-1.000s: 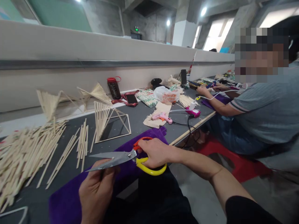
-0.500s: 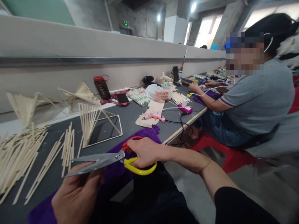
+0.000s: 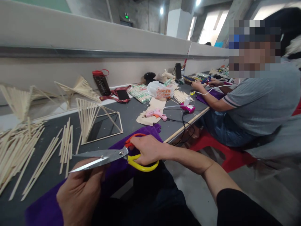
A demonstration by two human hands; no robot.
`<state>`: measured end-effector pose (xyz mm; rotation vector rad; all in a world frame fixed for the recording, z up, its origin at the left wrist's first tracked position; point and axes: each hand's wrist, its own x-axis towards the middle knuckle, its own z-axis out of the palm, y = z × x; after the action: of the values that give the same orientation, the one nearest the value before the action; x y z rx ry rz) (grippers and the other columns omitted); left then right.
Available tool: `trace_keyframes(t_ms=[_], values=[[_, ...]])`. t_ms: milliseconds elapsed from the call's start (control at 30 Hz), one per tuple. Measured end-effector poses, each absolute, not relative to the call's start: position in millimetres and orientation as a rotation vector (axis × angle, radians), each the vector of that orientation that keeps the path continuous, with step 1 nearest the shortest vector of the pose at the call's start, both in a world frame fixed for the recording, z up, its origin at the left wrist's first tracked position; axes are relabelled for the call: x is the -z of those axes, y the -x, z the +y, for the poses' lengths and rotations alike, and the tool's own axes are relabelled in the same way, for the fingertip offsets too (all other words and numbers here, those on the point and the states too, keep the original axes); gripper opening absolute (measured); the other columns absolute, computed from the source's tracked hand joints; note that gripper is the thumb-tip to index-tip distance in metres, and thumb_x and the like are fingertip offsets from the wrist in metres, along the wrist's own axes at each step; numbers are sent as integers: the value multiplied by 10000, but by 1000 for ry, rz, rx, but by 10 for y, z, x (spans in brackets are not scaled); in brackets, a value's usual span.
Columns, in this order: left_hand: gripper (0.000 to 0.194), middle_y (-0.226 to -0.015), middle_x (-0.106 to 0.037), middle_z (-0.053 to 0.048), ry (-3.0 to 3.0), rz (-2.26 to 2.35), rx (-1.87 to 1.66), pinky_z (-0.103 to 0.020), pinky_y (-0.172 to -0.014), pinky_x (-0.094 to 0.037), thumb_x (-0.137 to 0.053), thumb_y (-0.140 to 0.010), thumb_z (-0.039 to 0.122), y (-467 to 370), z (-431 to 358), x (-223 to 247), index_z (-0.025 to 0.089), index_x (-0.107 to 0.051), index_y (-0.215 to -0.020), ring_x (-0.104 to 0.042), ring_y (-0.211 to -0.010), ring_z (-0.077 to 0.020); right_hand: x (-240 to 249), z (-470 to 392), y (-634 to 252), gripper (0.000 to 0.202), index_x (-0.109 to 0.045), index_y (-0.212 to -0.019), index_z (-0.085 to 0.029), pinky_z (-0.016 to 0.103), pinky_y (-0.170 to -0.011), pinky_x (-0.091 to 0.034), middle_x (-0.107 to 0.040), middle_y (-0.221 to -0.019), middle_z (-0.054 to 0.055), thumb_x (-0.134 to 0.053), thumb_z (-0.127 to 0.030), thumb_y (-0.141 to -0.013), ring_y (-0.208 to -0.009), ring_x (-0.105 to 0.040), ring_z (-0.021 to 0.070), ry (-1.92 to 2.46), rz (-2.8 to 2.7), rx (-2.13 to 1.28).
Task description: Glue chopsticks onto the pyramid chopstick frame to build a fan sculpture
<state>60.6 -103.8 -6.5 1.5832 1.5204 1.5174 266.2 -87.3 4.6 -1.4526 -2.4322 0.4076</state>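
My right hand (image 3: 148, 148) is closed around the handles of a pair of scissors (image 3: 110, 154), one handle loop red and the other yellow. The scissors' blades are parted and point left, over my left hand (image 3: 81, 188). The fingers of my left hand are pinched together just beneath the blades. A small pale tip, apparently of a thin wooden stick (image 3: 102, 156), shows between the blades; the rest of it is hidden. Under both hands a purple cloth (image 3: 47, 202) hangs along the table edge.
Loose wooden sticks (image 3: 20, 150) lie at the left. A stick frame (image 3: 101, 125) stands ahead, other fanned stick models (image 3: 81, 88) behind it. A pink glue gun (image 3: 156, 114) rests on cardboard, near a bottle (image 3: 101, 83) and phone (image 3: 122, 94). A co-worker (image 3: 263, 94) sits at right.
The scissor blades have drawn slightly closer together around the small pale tip. Both hands sit a little further right and higher in view; the whole view has shifted slightly.
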Motion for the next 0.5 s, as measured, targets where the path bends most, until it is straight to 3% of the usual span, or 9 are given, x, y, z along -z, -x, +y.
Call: trace_keyframes(t_ms=[133, 200, 333, 500], values=[[83, -578, -601, 41, -1614, 1344, -1555, -232, -471, -382, -704, -755, 284, -679, -1118, 56, 207, -693, -785, -474, -482, -97, -135, -1036, -2712, 576, -530, -1052, -162, 342, -728, -461, -667, -1003, 107, -582, -648, -747, -909, -642, 270, 1479, -2364, -341], [64, -562, -605, 46, -1616, 1161, -1530, -213, -419, -357, -658, -811, 264, -702, -1150, 79, 208, -686, -817, -450, -419, -81, -176, -1106, -2745, 602, -542, -1040, -155, 333, -722, -445, -663, -976, 106, -619, -655, -713, -878, -637, 263, 1529, -2355, -328], [69, -659, -653, 17, -1566, 992, -1515, -204, -480, -410, -641, -846, 259, -744, -1177, 175, 217, -686, -875, -536, -481, -85, -162, -1131, -2816, 606, -535, -1033, -146, 314, -676, -414, -650, -938, 104, -634, -640, -697, -820, -629, 254, 1537, -2388, -266], [78, -663, -649, 13, -1399, 997, -1533, -194, -492, -417, -672, -827, 278, -827, -1207, 228, 210, -682, -862, -585, -538, -100, -90, -1134, -2825, 463, -507, -1004, -178, 285, -600, -387, -651, -878, 79, -602, -550, -745, -711, -617, 219, 1595, -2413, -416]])
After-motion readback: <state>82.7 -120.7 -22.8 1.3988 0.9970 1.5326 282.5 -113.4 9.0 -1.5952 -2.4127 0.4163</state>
